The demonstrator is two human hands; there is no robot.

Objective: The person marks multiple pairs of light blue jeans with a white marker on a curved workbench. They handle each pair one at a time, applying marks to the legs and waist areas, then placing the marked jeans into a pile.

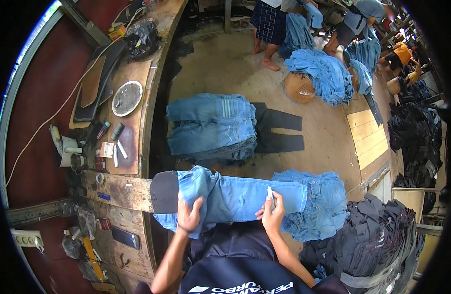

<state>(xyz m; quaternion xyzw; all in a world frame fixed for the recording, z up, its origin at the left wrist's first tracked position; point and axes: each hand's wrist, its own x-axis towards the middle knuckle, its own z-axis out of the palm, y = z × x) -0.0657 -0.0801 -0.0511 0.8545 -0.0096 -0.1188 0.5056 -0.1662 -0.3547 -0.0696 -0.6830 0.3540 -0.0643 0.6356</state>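
Observation:
A light-blue jeans leg (pixel 242 193) is stretched sideways in front of me, its left part bunched over a narrow board with a dark rounded end (pixel 164 192). My left hand (pixel 189 214) is closed on the bunched denim near that end; some fingertips are blurred. Between the thumb and fingers of my right hand (pixel 272 211) stands a short white stick (pixel 270 192), chalk-like, above the leg's hem end. More blue jeans (pixel 326 203) lie in a pile just right of the hem, partly under it.
On the left, a wooden bench (pixel 132 228) carries a round tray (pixel 127 98), a phone (pixel 125 237) and small bottles (pixel 117 130). Folded jeans (pixel 210 125) lie on the floor ahead. A dark cloth heap (pixel 362 240) stands at right. Co-workers (pixel 269 24) are beyond, beside a denim-topped basket (pixel 298 88).

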